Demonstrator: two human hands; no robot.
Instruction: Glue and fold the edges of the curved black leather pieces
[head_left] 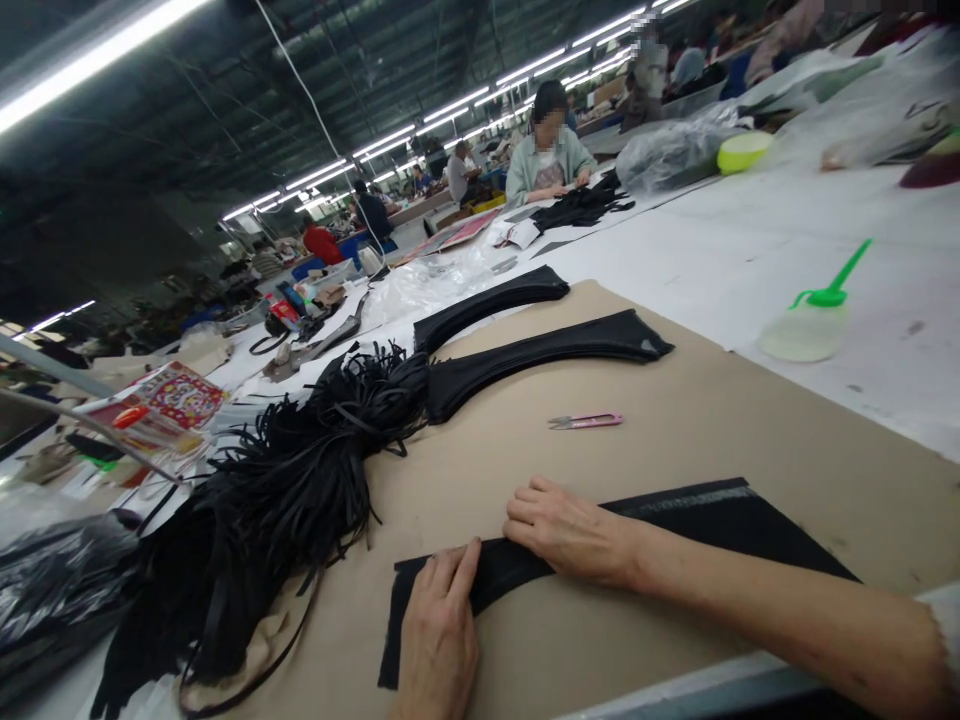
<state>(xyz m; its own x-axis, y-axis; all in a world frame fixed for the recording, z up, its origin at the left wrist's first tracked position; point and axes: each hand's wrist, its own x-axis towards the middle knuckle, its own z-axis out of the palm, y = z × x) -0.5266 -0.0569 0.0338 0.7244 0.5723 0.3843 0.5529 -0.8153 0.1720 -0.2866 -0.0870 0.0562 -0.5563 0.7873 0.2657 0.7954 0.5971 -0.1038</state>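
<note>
Here, both hands lie flat on a black curved fabric piece [712, 520], which sits on a brown paper sheet [675, 450] at the near edge of the bench [750, 250]. Step in hand, as judged: smoothing or pinning down the piece's narrow left end.

L hand [439, 630]: palm down, fingers extended and close together, tips on the cloth, gripping nothing.

R hand [570, 535]: palm down, fingers slightly curled, pressing the upper edge just beside the L fingertips, likewise unclamped. The R forearm crosses the piece's wide right part.

Any next move w/ this piece would call for even pressure from both palms, so the thin cloth doesn't ripple.

Pink snips [586, 421] lie well apart, further up the paper. A heap of black strips [300, 480] lies to the left.
</note>
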